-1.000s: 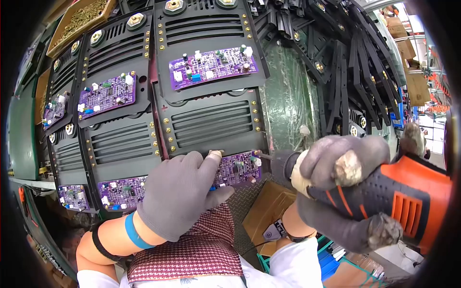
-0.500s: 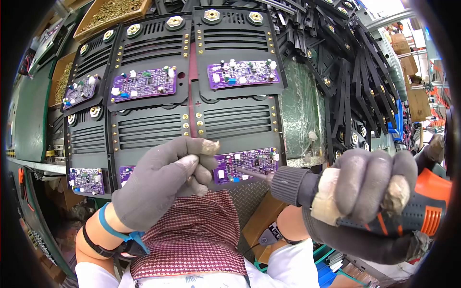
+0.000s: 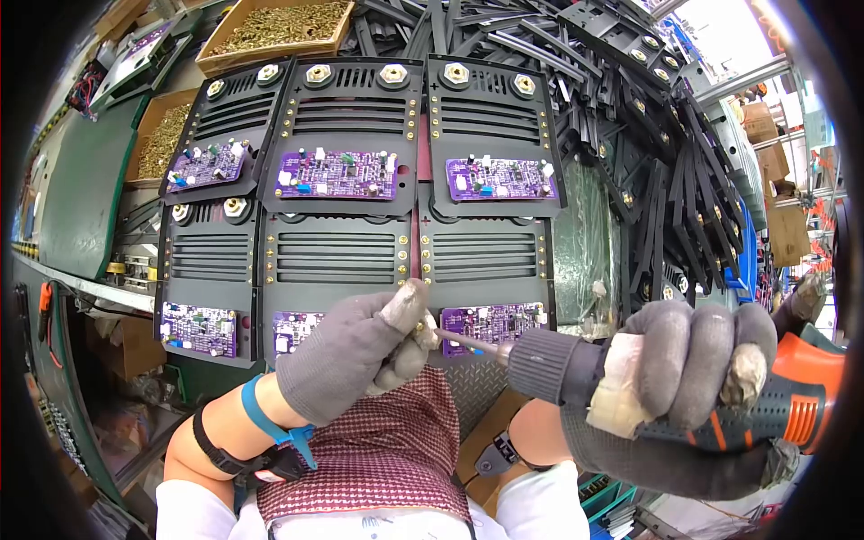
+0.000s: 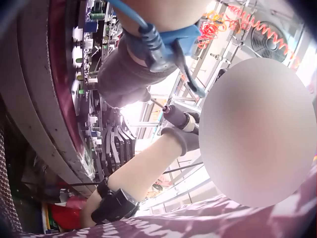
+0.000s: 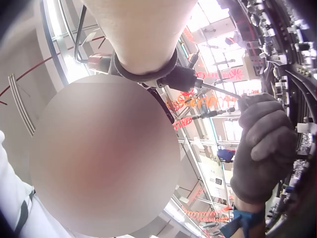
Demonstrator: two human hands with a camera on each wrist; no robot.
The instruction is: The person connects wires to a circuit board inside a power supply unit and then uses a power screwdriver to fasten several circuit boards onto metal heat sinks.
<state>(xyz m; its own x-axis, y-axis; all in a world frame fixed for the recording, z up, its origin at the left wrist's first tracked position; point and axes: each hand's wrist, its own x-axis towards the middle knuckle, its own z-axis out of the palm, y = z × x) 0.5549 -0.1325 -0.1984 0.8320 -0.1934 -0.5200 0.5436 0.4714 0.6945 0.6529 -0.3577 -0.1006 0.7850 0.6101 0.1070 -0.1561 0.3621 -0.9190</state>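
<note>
My gloved right hand (image 3: pixel 697 364) grips an orange and black electric screwdriver (image 3: pixel 805 391), its long bit (image 3: pixel 470 341) pointing left. At the bit's tip is my gloved left hand (image 3: pixel 364 342), fingers curled, thumb and forefinger pinching a small brass-coloured screw (image 3: pixel 420 327). The right wrist view also shows the left hand (image 5: pixel 265 141) right at the bit tip. Behind the hands, a purple circuit board (image 3: pixel 499 317) lies on a slotted black metal panel (image 3: pixel 486 261). Part of another purple board (image 3: pixel 292 326) is hidden by the left hand.
More black panels with purple boards (image 3: pixel 337 175) stand in two rows. Wooden trays of brass screws (image 3: pixel 286 25) are at the back left. Black metal parts (image 3: pixel 661 193) pile up on the right, past a green plastic-covered surface (image 3: pixel 583 238). A green mat (image 3: pixel 85 202) lies far left.
My left hand has lifted off the front board and curled its fingers. The screwdriver bit has left the board's corner and come to the left fingertips. The head view has shifted.
</note>
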